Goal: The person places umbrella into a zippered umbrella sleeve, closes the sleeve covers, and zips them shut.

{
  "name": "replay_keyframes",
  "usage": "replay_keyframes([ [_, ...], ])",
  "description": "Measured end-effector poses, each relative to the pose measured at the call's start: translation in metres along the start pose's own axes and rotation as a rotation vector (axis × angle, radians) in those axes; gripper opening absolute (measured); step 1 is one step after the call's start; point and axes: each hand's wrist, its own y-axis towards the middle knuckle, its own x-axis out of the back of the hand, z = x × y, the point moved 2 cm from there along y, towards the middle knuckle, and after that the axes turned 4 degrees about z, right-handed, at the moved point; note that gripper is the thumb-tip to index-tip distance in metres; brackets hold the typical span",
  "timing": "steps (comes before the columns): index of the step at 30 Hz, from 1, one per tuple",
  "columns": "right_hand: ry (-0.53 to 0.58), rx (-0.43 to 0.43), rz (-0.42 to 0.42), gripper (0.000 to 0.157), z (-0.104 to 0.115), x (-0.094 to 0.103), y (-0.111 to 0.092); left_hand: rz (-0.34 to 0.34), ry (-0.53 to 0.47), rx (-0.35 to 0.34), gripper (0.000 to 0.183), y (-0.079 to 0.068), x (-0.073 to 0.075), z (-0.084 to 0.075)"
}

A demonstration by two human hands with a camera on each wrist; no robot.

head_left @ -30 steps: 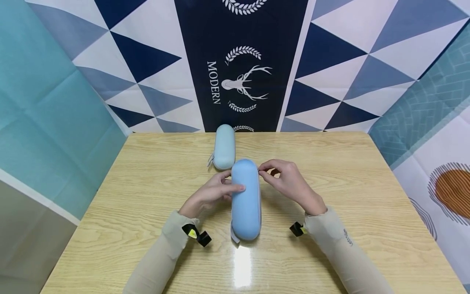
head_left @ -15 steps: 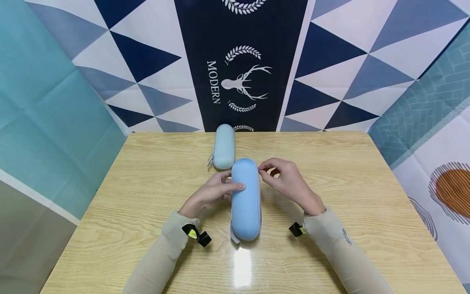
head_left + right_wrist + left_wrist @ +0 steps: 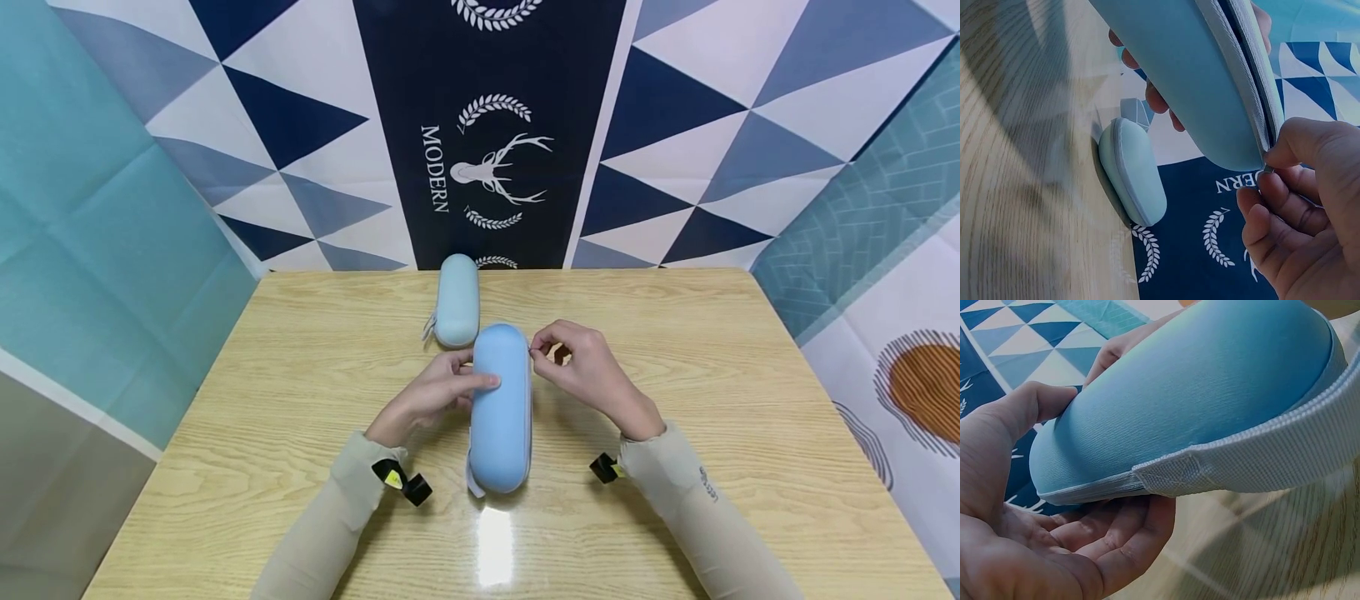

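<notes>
A long blue zippered hard case (image 3: 501, 417) is held lengthwise over the table. My left hand (image 3: 442, 387) grips it from the left, thumb on top and fingers beneath, as the left wrist view shows. A pale woven strap (image 3: 1241, 459) hangs from its left side. At the far right corner, my right hand (image 3: 588, 362) pinches the zipper pull (image 3: 1267, 167) between thumb and index finger. In the right wrist view the zipper (image 3: 1241, 62) shows a dark gap between its grey tapes. The pull is mostly hidden by the fingertips.
A smaller pale green zippered case (image 3: 458, 302) lies at the table's back edge, just beyond the blue one, its grey loop to the left. The wood-grain table (image 3: 247, 417) meets a patterned cloth backdrop (image 3: 495, 100) behind and hung cloths on both sides.
The blue case's near end and strap have swung slightly left. My right fingertips have shifted a little to the right, and both hands keep their hold.
</notes>
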Motion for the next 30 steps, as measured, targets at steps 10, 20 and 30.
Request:
replay_keyframes([
  [10, 0.008, 0.009, 0.033, 0.014, 0.0037, 0.0001, -0.0001, -0.044, -0.005, -0.013, 0.070, 0.0001, 0.0012, 0.0013],
  [20, 0.014, 0.011, 0.052, 0.014, 0.0082, 0.0005, -0.0004, -0.048, -0.010, -0.031, 0.065, 0.0001, 0.0016, 0.0004],
  [30, 0.024, 0.032, 0.064, 0.015, 0.0090, -0.0003, -0.0003, -0.064, -0.034, -0.046, 0.063, -0.0026, 0.0009, -0.0031],
])
